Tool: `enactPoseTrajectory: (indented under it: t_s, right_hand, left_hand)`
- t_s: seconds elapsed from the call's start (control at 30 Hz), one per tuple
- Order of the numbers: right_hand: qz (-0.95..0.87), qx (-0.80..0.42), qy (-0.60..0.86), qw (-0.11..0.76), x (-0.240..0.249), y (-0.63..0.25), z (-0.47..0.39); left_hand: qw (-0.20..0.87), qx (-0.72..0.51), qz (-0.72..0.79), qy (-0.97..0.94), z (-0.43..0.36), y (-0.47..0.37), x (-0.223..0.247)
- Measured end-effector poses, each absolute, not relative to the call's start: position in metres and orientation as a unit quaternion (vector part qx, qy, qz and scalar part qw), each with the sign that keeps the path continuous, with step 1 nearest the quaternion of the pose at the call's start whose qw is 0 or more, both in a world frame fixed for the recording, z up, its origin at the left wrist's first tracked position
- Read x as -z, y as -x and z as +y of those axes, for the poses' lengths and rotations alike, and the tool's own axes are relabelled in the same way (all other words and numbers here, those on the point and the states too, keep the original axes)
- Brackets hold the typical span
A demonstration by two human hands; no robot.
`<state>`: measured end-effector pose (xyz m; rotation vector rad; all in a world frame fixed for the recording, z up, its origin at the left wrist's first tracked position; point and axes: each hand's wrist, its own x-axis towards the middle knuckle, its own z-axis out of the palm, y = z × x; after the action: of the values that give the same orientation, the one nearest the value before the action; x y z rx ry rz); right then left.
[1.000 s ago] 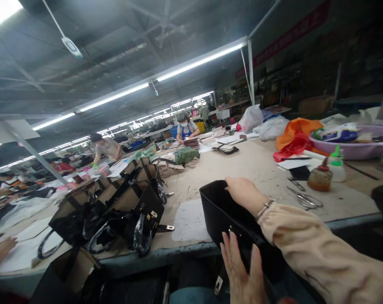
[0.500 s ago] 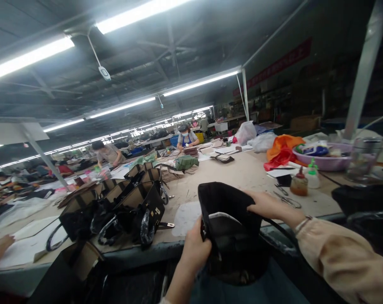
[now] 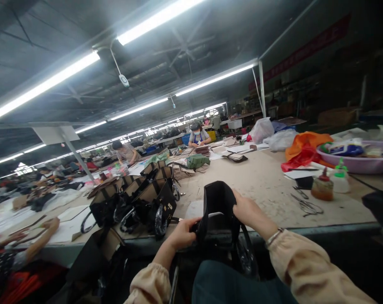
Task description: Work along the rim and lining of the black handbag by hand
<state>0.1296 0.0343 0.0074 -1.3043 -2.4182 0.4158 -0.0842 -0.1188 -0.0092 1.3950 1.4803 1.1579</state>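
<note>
A black handbag (image 3: pixel 221 198) stands at the table's front edge, its mouth open towards me and a pale patch visible inside. My left hand (image 3: pixel 183 233) grips its left side near the rim, thumb and fingers closed on the wall. On the opposite side my right hand (image 3: pixel 248 210) is closed on the upper edge. A plastic-wrapped handle (image 3: pixel 246 255) hangs below my right hand. Left of the bag, several finished-looking black handbags (image 3: pixel 158 202) with tan linings and wrapped handles stand in a group on the table.
Scissors (image 3: pixel 307 205), a glue bottle (image 3: pixel 322 185) and a green-capped bottle (image 3: pixel 340 177) are at right, before a purple basin (image 3: pixel 371 158). Another black bag (image 3: pixel 93 257) sits below the table edge. A neighbour's hand (image 3: pixel 50 228) works at far left; co-workers sit across the table.
The held bag has turned more upright and narrowed, with both hands still on it. My view has swung left, bringing more of the neighbour's arms into sight.
</note>
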Motion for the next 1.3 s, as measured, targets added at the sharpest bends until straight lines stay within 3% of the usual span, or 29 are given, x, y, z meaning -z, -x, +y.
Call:
enactPoseTrajectory:
  t_s: [0.7, 1.3]
  right_hand:
    - [-0.887, -0.127, 0.415, 0.158, -0.015, -0.127, 0.025]
    - [-0.905, -0.111, 0.378, 0.16, -0.015, -0.137, 0.037]
  left_hand:
    - [0.421, -0.509, 0.595, -0.458, -0.142, 0.084, 0.02]
    - [0.485, -0.426, 0.584, -0.492, -0.138, 0.077, -0.002]
